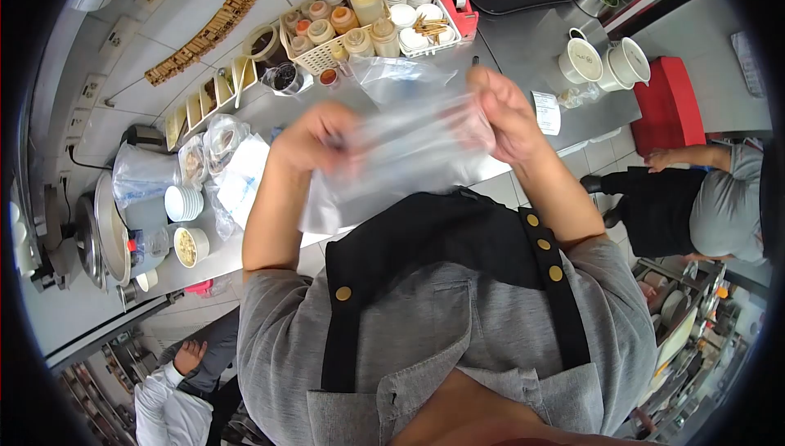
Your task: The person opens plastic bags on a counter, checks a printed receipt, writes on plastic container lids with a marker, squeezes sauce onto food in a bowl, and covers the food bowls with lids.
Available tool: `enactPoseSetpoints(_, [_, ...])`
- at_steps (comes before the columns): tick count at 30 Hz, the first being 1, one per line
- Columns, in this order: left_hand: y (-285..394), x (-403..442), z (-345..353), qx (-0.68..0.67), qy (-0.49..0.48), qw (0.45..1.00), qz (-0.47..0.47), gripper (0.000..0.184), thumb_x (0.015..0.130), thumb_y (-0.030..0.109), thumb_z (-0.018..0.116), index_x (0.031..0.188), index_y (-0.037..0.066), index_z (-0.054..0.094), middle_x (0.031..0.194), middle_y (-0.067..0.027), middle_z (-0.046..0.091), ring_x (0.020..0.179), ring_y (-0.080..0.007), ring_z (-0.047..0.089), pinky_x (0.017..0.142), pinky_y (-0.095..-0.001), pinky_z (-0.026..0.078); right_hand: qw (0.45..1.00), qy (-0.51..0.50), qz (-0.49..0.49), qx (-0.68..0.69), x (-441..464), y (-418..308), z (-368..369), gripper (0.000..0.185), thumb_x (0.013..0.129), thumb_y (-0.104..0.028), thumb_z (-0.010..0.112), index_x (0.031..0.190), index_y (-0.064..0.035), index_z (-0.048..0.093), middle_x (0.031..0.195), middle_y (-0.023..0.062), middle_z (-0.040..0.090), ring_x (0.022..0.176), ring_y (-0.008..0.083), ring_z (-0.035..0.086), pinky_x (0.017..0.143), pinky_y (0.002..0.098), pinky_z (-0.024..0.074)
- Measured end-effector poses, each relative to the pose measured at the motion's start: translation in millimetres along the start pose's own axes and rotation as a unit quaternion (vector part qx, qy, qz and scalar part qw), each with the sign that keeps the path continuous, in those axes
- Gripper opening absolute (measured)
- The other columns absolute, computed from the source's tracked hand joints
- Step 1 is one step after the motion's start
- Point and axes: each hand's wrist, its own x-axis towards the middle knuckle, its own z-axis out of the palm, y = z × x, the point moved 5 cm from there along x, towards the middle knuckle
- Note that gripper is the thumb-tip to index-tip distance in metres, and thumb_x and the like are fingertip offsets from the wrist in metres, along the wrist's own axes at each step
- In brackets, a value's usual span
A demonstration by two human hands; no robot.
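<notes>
A clear plastic bag [417,147] is stretched between my two hands in front of my chest, smeared by motion. My left hand [315,137] grips its left side, with the fingers blurred. The bag's right edge is pinched by my right hand [507,115], thumb uppermost. Just beyond, another clear plastic bag [401,74] lies flat on the steel counter [523,49]. To the right of my right hand, a printed paper slip [546,112] lies on the counter.
Sauce bottles [368,3] fill a white basket at the back, beside white lidded cups [403,15]. Lidded paper tubs [582,62] stand at right, near a red bin [670,103]. Stacked bowls [183,202] sit at left. Other people stand at right [728,201] and lower left [176,397].
</notes>
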Motion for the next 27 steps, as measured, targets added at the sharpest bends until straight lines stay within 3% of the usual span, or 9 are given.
enactPoseSetpoints(2, [-2.8, -3.7, -6.4, -0.168, 0.045, 0.980, 0.100, 0.046, 0.089, 0.046, 0.070, 0.109, 0.004, 0.067, 0.087, -0.0025, 0.069, 0.076, -0.0155, 0.064, 0.071, -0.0296, 0.052, 0.977, 0.165, -0.035, 0.132, 3.5, 24.7, -18.5, 0.021, 0.101, -0.015, 0.053, 0.121, -0.0098, 0.059, 0.107, 0.0036, 0.067, 0.091, 0.0109, 0.060, 0.079, 0.0281, 0.0476])
enactPoseSetpoints(4, [-8.3, 16.7, -9.0, -0.432, 0.244, 0.854, 0.158, 0.063, 0.095, 0.059, 0.053, 0.131, 0.007, 0.057, 0.113, -0.0077, 0.068, 0.091, -0.0202, 0.067, 0.083, -0.0326, 0.055, 0.957, 0.240, -0.024, 0.161, 7.1, 47.0, -31.2, 0.029, 0.101, -0.015, 0.054, 0.129, -0.0110, 0.056, 0.113, 0.0031, 0.066, 0.091, 0.0106, 0.060, 0.079, 0.0274, 0.0470])
enactPoseSetpoints(12, [-149.5, 5.0, -38.7, -0.356, 0.358, 0.862, 0.038, 0.077, 0.096, 0.065, 0.041, 0.149, 0.010, 0.036, 0.129, -0.0114, 0.060, 0.108, -0.0230, 0.063, 0.088, -0.0347, 0.055, 0.930, 0.267, 0.051, 0.246, -69.0, 157.0, -142.9, 0.047, 0.099, -0.010, 0.053, 0.145, -0.0140, 0.045, 0.122, -0.0011, 0.063, 0.092, 0.0071, 0.058, 0.067, 0.0244, 0.0436])
enactPoseSetpoints(15, [-215.4, 2.5, -52.6, -0.562, -0.018, 0.823, 0.073, 0.068, 0.098, 0.054, 0.052, 0.146, 0.009, 0.037, 0.120, -0.0089, 0.063, 0.099, -0.0189, 0.064, 0.080, -0.0312, 0.056, 0.930, 0.282, 0.073, 0.224, -86.0, 180.4, -161.6, 0.050, 0.096, -0.002, 0.054, 0.144, -0.0129, 0.047, 0.118, -0.0016, 0.064, 0.089, 0.0058, 0.058, 0.066, 0.0223, 0.0444])
enactPoseSetpoints(17, [-242.8, -10.0, -68.4, -0.359, 0.254, 0.898, -0.001, 0.057, 0.095, 0.038, 0.062, 0.140, 0.007, 0.044, 0.110, -0.0053, 0.064, 0.085, -0.0150, 0.062, 0.069, -0.0281, 0.055, 0.926, 0.299, 0.075, 0.218, -89.8, 187.9, -172.0, 0.049, 0.095, 0.002, 0.054, 0.141, -0.0120, 0.050, 0.117, -0.0014, 0.064, 0.089, 0.0055, 0.058, 0.065, 0.0214, 0.0443])
enactPoseSetpoints(20, [-243.4, -23.3, -79.8, -0.200, 0.439, 0.868, -0.118, 0.051, 0.092, 0.019, 0.065, 0.137, 0.007, 0.046, 0.106, -0.0050, 0.064, 0.080, -0.0142, 0.061, 0.065, -0.0290, 0.053, 0.920, 0.361, 0.099, 0.116, -89.8, 191.3, -185.0, 0.033, 0.089, 0.005, 0.057, 0.117, -0.0128, 0.063, 0.102, -0.0021, 0.065, 0.077, 0.0082, 0.056, 0.064, 0.0235, 0.0417])
enactPoseSetpoints(22, [-232.6, -45.2, -80.7, -0.171, 0.469, 0.855, -0.144, 0.049, 0.091, 0.016, 0.064, 0.136, 0.007, 0.048, 0.107, -0.0044, 0.062, 0.084, -0.0138, 0.060, 0.069, -0.0285, 0.052, 0.846, 0.506, 0.121, -0.116, -102.0, 180.7, -189.9, 0.033, 0.087, 0.003, 0.060, 0.116, -0.0119, 0.062, 0.101, -0.0016, 0.066, 0.076, 0.0077, 0.055, 0.063, 0.0230, 0.0410])
enactPoseSetpoints(25, [-204.0, -68.8, -74.9, -0.111, 0.502, 0.849, -0.122, 0.047, 0.089, 0.010, 0.061, 0.134, 0.007, 0.047, 0.107, -0.0034, 0.058, 0.093, -0.0123, 0.056, 0.082, -0.0265, 0.046, 0.776, 0.505, 0.296, -0.235, -131.4, 171.6, -179.1, 0.034, 0.086, -0.006, 0.068, 0.119, -0.0077, 0.061, 0.106, 0.0012, 0.066, 0.084, 0.0109, 0.058, 0.073, 0.0253, 0.0459])
enactPoseSetpoints(27, [-167.2, -67.0, -53.5, -0.082, 0.503, 0.857, -0.081, 0.046, 0.089, 0.008, 0.058, 0.133, 0.007, 0.045, 0.107, -0.0029, 0.055, 0.097, -0.0111, 0.053, 0.090, -0.0251, 0.043, 0.821, 0.388, 0.294, -0.297, -114.7, 158.0, -132.5, 0.043, 0.085, -0.012, 0.072, 0.125, -0.0058, 0.058, 0.115, 0.0058, 0.064, 0.097, 0.0156, 0.058, 0.084, 0.0291, 0.0462])
